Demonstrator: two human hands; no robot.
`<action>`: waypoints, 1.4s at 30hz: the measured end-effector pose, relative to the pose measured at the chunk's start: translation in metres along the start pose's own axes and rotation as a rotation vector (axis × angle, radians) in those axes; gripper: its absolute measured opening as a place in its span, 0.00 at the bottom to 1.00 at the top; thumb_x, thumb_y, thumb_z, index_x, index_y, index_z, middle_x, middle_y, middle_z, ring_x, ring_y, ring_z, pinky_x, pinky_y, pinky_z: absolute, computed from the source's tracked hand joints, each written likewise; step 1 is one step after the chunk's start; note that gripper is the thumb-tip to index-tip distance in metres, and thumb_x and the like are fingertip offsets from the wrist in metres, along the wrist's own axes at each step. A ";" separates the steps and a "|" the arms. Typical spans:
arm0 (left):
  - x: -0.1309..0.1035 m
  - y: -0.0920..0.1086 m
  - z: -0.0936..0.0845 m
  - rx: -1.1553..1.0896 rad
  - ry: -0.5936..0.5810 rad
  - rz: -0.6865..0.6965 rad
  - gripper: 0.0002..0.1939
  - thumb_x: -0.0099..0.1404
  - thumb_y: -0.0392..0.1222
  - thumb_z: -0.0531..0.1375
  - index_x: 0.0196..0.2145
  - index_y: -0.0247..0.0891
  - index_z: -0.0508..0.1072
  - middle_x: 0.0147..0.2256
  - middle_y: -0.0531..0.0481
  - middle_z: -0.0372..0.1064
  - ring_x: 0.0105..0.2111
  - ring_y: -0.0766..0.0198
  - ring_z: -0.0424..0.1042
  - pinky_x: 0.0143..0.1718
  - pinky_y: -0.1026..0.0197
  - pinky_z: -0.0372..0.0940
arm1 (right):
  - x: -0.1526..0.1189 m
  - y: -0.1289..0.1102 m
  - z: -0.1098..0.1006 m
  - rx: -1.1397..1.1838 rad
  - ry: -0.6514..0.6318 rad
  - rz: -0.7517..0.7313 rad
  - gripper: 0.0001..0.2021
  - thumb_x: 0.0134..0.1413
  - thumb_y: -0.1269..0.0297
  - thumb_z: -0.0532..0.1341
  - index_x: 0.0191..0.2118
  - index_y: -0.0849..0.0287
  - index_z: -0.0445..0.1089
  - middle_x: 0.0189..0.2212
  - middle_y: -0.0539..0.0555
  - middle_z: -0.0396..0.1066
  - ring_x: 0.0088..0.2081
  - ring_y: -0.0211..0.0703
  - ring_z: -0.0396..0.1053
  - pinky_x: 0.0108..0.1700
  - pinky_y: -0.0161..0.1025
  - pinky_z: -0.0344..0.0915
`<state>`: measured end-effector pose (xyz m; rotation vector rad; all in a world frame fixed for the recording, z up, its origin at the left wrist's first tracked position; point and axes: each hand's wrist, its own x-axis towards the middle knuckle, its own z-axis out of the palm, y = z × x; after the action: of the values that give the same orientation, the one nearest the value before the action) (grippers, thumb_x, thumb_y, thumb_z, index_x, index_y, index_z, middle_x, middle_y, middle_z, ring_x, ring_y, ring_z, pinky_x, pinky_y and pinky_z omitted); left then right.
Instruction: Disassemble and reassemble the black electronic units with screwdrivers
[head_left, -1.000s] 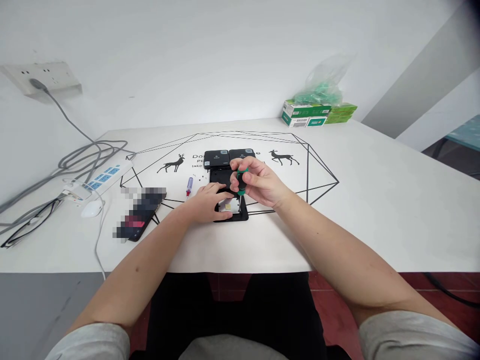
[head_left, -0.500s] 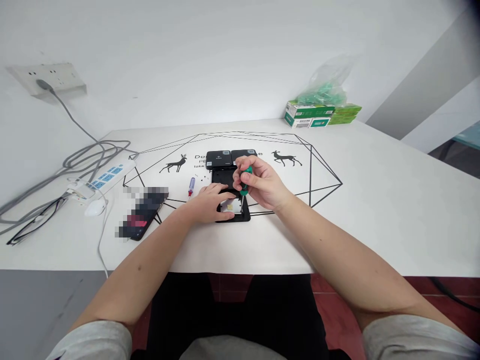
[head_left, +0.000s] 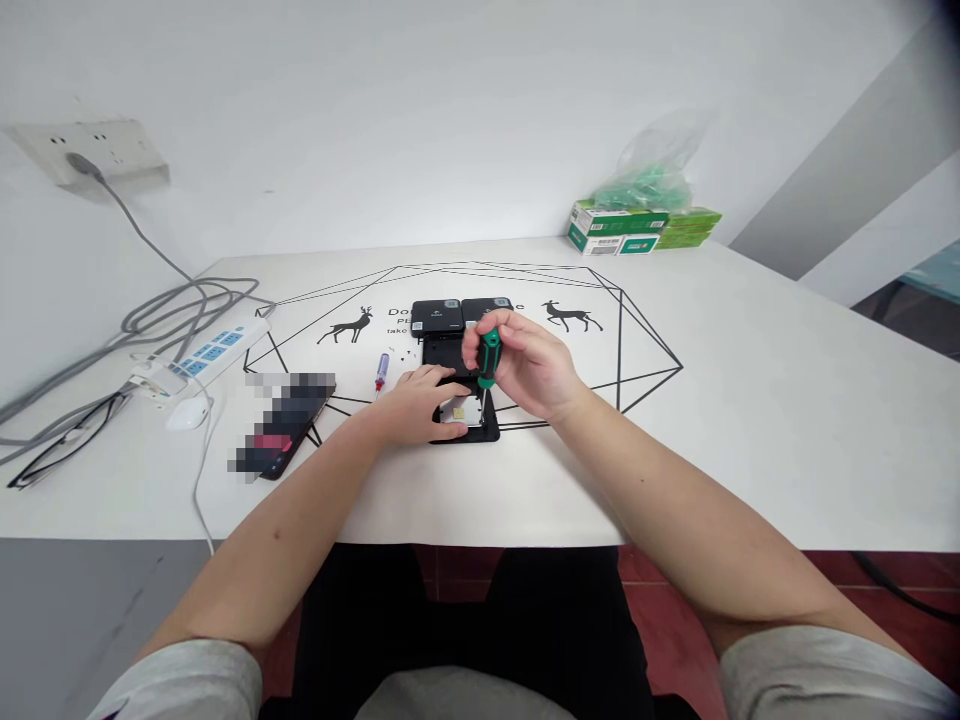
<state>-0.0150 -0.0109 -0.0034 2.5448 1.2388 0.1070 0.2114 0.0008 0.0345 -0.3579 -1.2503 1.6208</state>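
My right hand (head_left: 529,365) has its fingers around the green-and-black handle of a screwdriver (head_left: 489,355), held upright. Its shaft points down at the right side of an opened black case (head_left: 492,428), which has a silver plate (head_left: 471,411) with a small gold-coloured square inside. My left hand (head_left: 416,408) lies over the left part of this case, gripping it between thumb and fingers and covering that side. Just beyond it is another black case part (head_left: 444,357), partly hidden by my hands.
Two closed black boxes (head_left: 436,317) stand behind. A purple-handled screwdriver (head_left: 382,370) and several tiny screws (head_left: 409,354) lie to the left. Farther left are a phone (head_left: 300,425), a power strip (head_left: 217,350), cables and glasses (head_left: 67,440). Green-and-white boxes (head_left: 619,222) sit at the back right.
My right thumb and fingers have shifted on the screwdriver, so more of its handle shows. The left hand and the case stay in place. The view has moved very slightly.
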 end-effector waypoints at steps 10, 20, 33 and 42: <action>0.001 -0.006 0.004 -0.020 0.055 0.050 0.31 0.73 0.63 0.65 0.67 0.49 0.75 0.72 0.38 0.61 0.73 0.35 0.56 0.72 0.30 0.54 | -0.002 0.009 0.000 -0.544 0.030 -0.356 0.19 0.72 0.41 0.62 0.44 0.52 0.78 0.44 0.54 0.75 0.40 0.42 0.77 0.46 0.46 0.78; 0.001 -0.005 0.003 -0.045 0.051 0.053 0.30 0.73 0.64 0.65 0.66 0.50 0.75 0.73 0.40 0.60 0.74 0.35 0.55 0.73 0.29 0.53 | -0.007 0.018 0.007 -0.439 0.110 -0.313 0.18 0.64 0.47 0.73 0.45 0.48 0.67 0.56 0.53 0.81 0.52 0.47 0.85 0.59 0.53 0.82; 0.000 -0.005 0.002 -0.034 0.019 0.012 0.32 0.73 0.65 0.64 0.69 0.50 0.74 0.74 0.39 0.59 0.75 0.35 0.54 0.74 0.30 0.52 | 0.005 0.009 -0.015 -0.693 0.038 -0.368 0.21 0.70 0.37 0.62 0.47 0.49 0.78 0.50 0.57 0.71 0.57 0.53 0.71 0.63 0.59 0.74; 0.000 -0.005 0.001 -0.038 0.028 0.029 0.32 0.73 0.65 0.64 0.68 0.51 0.74 0.74 0.40 0.59 0.75 0.35 0.54 0.73 0.30 0.53 | 0.001 0.010 -0.009 -0.564 0.014 -0.379 0.16 0.74 0.44 0.61 0.45 0.51 0.77 0.49 0.55 0.77 0.44 0.45 0.79 0.52 0.53 0.79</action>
<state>-0.0184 -0.0088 -0.0062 2.5381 1.1984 0.1711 0.2126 0.0075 0.0230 -0.4438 -1.6441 0.9291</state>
